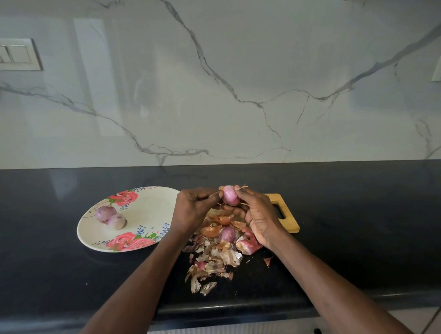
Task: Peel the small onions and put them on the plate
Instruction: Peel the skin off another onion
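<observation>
Lower centre of frame: I note peel heap (212, 257) blocking the counter (366, 224) before the cutting board (288, 214). Plate (151, 211) occupies centre left. Counter open at far left and right.

Pink onion (229, 195) held above board; two peeled onions (110, 217) touching on floral plate (151, 209)

Two bare forearms come in from the lower edge, each ending in a hand: the left hand (194, 208) and the right hand (260, 216). No sleeve covers them (they are bare up to the frame edge). The fingernails are short.
</observation>
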`<state>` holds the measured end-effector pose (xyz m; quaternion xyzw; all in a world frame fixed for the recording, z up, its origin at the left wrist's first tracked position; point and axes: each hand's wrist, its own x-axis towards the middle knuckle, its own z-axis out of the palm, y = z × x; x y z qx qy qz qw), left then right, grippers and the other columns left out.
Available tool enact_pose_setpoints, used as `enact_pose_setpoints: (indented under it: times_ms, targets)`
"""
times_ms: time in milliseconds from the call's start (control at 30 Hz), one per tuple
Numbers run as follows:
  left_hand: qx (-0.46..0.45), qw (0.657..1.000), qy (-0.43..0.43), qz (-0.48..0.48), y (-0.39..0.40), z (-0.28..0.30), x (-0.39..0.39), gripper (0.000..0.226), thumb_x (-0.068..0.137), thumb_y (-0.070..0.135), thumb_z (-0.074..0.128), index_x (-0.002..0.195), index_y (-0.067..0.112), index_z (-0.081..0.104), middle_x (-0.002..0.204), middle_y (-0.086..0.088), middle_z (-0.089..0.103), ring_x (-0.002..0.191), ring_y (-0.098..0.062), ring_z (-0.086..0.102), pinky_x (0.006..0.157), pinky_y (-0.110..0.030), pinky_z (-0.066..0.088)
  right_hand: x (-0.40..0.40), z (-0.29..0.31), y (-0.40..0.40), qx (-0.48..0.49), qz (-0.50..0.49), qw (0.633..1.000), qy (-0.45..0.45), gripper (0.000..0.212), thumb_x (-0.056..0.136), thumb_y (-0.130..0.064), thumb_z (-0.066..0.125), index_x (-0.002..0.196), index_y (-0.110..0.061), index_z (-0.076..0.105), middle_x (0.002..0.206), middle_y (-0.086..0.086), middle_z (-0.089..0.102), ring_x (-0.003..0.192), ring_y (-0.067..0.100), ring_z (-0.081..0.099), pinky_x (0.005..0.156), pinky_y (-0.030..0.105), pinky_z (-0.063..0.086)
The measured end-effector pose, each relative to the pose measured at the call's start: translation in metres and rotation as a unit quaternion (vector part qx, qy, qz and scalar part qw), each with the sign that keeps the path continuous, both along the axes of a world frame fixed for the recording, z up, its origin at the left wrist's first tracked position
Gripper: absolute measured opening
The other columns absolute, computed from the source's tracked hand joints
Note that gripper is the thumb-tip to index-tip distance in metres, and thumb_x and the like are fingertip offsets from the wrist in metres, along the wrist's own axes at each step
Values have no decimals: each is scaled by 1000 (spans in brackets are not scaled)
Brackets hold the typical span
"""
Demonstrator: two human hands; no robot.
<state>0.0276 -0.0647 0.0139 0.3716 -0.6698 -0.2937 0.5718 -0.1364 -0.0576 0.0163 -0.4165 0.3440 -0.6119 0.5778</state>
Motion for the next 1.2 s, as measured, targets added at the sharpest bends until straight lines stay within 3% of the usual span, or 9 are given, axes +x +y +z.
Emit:
enact_pose_setpoints:
  times_ms: [67,200,467,567,700,900,1200]
  targets:
    - [-19,999,-17,21,2,-1,-1,14,93,12,70,92,22,80,80,7,78,73,-14,73,66,-32,58,0,-1,-1,3,0,1000,4,26,97,-14,64,113,6,70,106,21,74,98,35,73,85,37,62]
    - [-41,997,-31,62,4,-3,-4,11,92,10,71,90,14,81,76,2,76,71,-16,71,65,-38,56,2,-3,0,7,2,1000,12,26,97,-13,63,115,5,69,107,23,74,103,37,71,96,46,57]
    - [-82,989,-73,103,6,-3,-5,10,92,16,72,97,13,80,87,5,76,79,-6,70,72,-34,57,3,2,4,2,33,999,-22,28,95,-9,63,117,6,67,112,24,72,101,31,72,92,39,59]
    - [-91,987,-80,110,6,-2,-5,10,92,14,71,96,11,80,87,4,76,78,-5,70,71,-33,57,4,4,6,8,43,999,-28,31,87,-10,71,115,4,68,111,25,71,95,28,73,83,32,62]
    - [-55,992,-42,103,7,0,-6,9,92,14,71,88,15,79,76,9,74,74,-6,70,69,-31,57,2,5,5,19,42,997,-63,29,91,0,65,118,10,59,113,27,68,99,30,71,84,32,62]
    - [-3,997,16,79,6,2,-6,19,93,10,68,85,26,77,75,6,76,72,-12,72,71,-35,59,1,5,4,30,55,996,-66,13,92,0,60,106,0,62,111,24,67,106,34,65,93,37,56]
    - [31,992,86,87,5,5,-3,17,94,12,69,85,25,76,76,-1,77,72,-18,75,74,-35,60,0,8,8,22,66,995,-78,11,94,2,51,100,-4,60,103,20,69,95,31,71,80,33,60]
